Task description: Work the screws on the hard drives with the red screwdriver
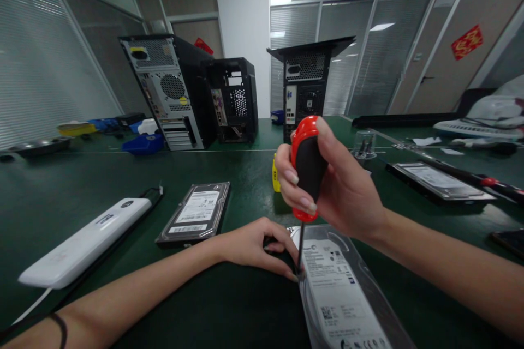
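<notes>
My right hand is closed around the red and black handle of a screwdriver, which stands nearly upright. Its thin metal shaft points down to the left edge of a silver hard drive with a white label, lying in front of me. At the screwdriver's tip, the thumb and index finger of my left hand come together in a pinch beside that edge. Whatever they pinch is too small or too hidden to name. The tip itself is partly covered by those fingers.
A second hard drive lies left of centre, a third at the right. A white power strip is at the left. Behind stand computer cases, a blue tray and a clear cup. A yellow bottle is behind my right hand.
</notes>
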